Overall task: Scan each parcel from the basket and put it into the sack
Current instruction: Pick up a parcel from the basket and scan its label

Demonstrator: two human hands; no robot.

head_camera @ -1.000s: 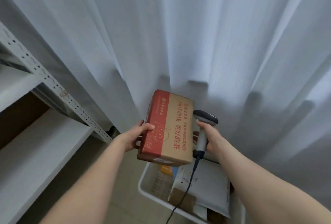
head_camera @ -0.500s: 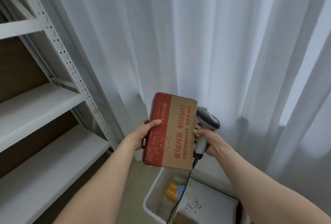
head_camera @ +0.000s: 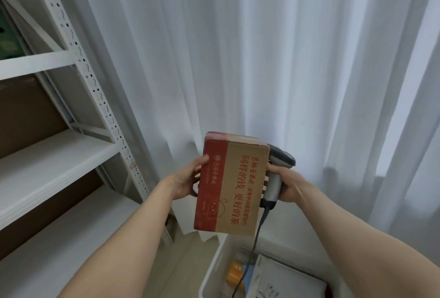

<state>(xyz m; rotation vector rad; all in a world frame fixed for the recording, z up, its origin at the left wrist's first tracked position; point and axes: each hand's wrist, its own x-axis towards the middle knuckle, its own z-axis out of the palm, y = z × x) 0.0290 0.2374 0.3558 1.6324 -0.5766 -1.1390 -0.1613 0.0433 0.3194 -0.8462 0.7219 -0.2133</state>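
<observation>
A red and brown cardboard parcel (head_camera: pixel 234 185) with red printed characters is held upright at chest height. My left hand (head_camera: pixel 188 181) grips its left edge, thumb on the front face. My right hand (head_camera: pixel 284 184) holds a grey handheld scanner (head_camera: pixel 276 174) by the handle, right beside the parcel's right edge, with fingertips touching that edge. The scanner's black cable (head_camera: pixel 252 250) hangs down into the white basket (head_camera: pixel 214 264) below, where a white mailer (head_camera: pixel 283 281) and an orange item (head_camera: pixel 234 274) lie. No sack is in view.
White metal shelving (head_camera: pixel 78 155) with brown cartons stands at the left. White curtains (head_camera: pixel 238 59) hang straight ahead and to the right. Beige floor shows between the shelving and the basket.
The view has swung up and left, so more shelving shows and less of the basket. The parcel stands more upright and closer to the scanner, with my right fingertips now on its edge.
</observation>
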